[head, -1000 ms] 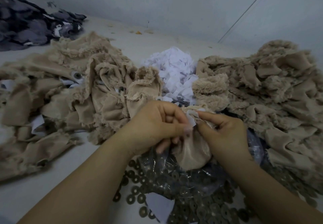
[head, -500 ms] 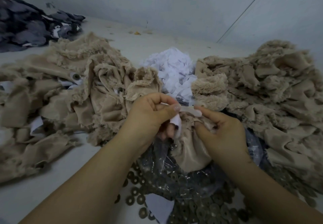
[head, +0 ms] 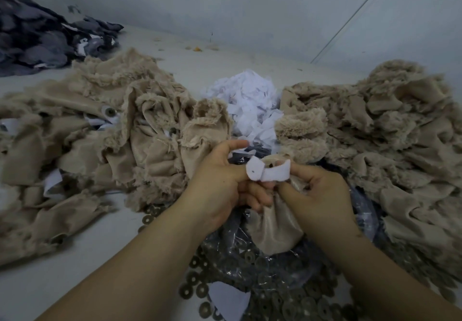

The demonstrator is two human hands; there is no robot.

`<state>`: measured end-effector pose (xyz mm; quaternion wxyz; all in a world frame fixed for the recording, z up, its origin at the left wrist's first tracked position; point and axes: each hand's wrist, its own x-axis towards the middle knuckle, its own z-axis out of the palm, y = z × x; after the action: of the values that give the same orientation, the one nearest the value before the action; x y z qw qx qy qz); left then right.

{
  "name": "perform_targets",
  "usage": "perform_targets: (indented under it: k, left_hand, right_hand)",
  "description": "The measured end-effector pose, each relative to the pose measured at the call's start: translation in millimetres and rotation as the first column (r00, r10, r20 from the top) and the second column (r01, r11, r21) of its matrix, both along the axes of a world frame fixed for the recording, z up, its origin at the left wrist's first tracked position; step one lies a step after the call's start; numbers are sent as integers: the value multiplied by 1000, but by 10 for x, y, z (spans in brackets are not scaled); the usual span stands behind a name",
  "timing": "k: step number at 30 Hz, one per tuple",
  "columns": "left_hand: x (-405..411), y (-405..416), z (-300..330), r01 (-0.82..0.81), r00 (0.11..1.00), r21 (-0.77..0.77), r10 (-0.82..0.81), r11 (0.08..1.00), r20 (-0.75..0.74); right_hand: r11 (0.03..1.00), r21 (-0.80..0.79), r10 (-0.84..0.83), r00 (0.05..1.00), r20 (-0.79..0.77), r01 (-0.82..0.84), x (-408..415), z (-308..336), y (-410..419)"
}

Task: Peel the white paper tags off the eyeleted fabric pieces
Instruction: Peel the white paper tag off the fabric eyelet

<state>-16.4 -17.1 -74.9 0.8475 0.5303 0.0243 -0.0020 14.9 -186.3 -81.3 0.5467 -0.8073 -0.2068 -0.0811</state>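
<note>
A beige fabric piece (head: 273, 230) hangs bunched between my hands at the centre. My right hand (head: 317, 198) grips its upper part. A white paper tag (head: 268, 171) with a small hole curls up off the fabric's top, and my left hand (head: 220, 185) pinches its left end. A dark eyelet shows on the fabric just behind the tag. A heap of beige fabric pieces (head: 100, 140) with white tags and eyelets lies to the left. Another beige heap (head: 382, 135) lies to the right.
A pile of white paper tags (head: 250, 105) sits between the two heaps at the back. Dark metal rings (head: 262, 278) and a clear plastic bag lie under my hands. A loose white tag (head: 230, 300) lies near the front. Dark grey fabric (head: 42, 38) is piled at the far left.
My left hand has pulled the white tag up and away from the fabric, so the tag now stands free and curled between my hands. My right hand has kept hold of the fabric.
</note>
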Motion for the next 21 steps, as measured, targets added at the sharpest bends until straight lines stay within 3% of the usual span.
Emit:
perform_targets:
  k: [6,9,11,16,21]
  left_hand:
    - [-7,14,-4,-77,992,387,32,919,121]
    - [-14,2,20,-291,939,606,102,740,327]
    - [-23,9,46,-362,910,655,98,664,403]
    - [-47,56,75,-236,952,391,131,890,275]
    - [-45,19,69,-57,992,253,27,966,122]
  right_hand:
    - [995,98,25,997,-70,-19,41,-4,-34]
    - [995,101,9,994,-110,2,36,-11,-41]
    - [996,86,-10,993,-117,20,35,-16,-42]
    - [998,52,-22,995,-95,27,50,-42,-52]
    - [999,46,7,995,-99,-3,60,-32,-41]
